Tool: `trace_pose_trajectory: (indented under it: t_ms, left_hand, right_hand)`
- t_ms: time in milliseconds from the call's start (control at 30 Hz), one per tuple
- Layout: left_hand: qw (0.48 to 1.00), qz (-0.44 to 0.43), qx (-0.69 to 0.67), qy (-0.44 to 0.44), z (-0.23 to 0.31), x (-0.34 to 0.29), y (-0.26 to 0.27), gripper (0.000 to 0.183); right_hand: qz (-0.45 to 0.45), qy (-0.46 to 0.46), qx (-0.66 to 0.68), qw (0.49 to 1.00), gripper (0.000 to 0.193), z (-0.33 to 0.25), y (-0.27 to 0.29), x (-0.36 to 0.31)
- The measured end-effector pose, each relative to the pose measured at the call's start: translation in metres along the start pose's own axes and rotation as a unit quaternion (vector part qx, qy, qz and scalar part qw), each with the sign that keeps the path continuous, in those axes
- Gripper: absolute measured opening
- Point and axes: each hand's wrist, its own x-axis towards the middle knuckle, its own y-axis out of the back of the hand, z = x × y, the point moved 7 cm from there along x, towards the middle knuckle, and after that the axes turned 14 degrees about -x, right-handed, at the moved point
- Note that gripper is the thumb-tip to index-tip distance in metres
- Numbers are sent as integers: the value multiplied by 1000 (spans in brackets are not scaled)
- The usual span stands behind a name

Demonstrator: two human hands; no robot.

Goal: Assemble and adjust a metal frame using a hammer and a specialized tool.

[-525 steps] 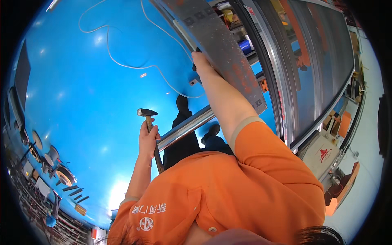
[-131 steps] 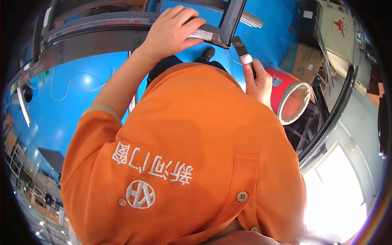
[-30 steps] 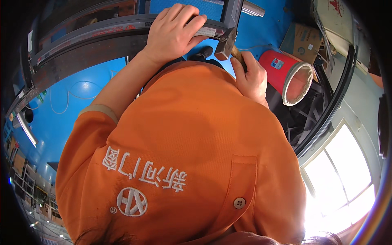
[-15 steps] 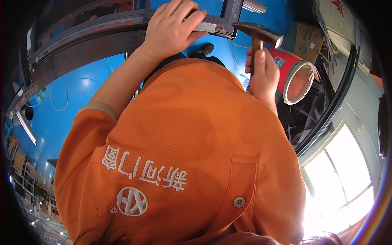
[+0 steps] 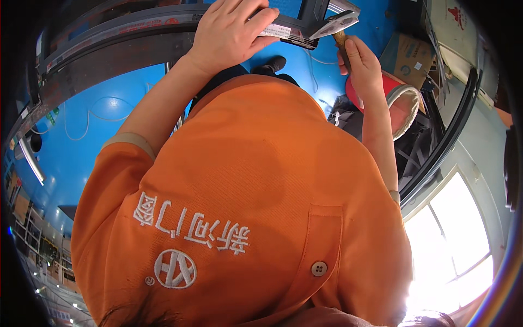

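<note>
Wrapped round the handle of a hammer (image 5: 336,25) is my right hand (image 5: 364,64). The hammer's metal head is at the right corner of a dark grey metal frame (image 5: 122,41); whether it touches the frame, I cannot tell. My left hand (image 5: 227,36) grips the frame left of that corner, its fingers over the top and its thumb on the near side. A white printed label (image 5: 279,31) sits on the frame beside the thumb. Part of the left fingers is cut off by the upper picture edge.
Right of me, a red bucket-like container (image 5: 402,109) with a pale rim lies tilted among dark strips. Behind it stands a cardboard box (image 5: 409,56). Blue floor (image 5: 111,111) with a thin pale cable shows below the frame, and my dark shoe (image 5: 269,65) is under it.
My right hand has moved up and forward with the hammer, bringing its head from right of the frame's corner to that corner. The left hand has stayed on the frame.
</note>
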Motion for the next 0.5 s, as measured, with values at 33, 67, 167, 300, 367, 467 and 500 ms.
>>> trace_pose_trajectory:
  t_ms: [33, 67, 167, 300, 367, 467, 500]
  left_hand:
    - [998, 53, -18, -17, -4, -5, -5, 39]
    - [993, 106, -37, -34, -10, -11, -14, 39]
    - [973, 210, -70, -67, -13, -18, -12, 39]
    - [1000, -1, -4, 22, -3, -3, -3, 39]
    - [998, 50, -20, 9, -8, -8, -11, 39]
    - [975, 204, -75, -45, -17, -22, -17, 39]
    - [975, 203, -74, -43, -16, -21, -15, 39]
  right_hand:
    - [13, 12, -31, 999, 32, 1, 1, 4]
    - [26, 24, -62, 997, 31, 1, 3, 6]
    - [49, 51, -123, 990, 30, -1, 7, 13]
    - [98, 87, -174, 976, 28, -12, 12, 19]
    - [93, 97, -173, 976, 27, -12, 13, 23]
    - [94, 120, -172, 973, 22, -11, 16, 29]
    - [91, 120, -171, 974, 22, -10, 16, 30]
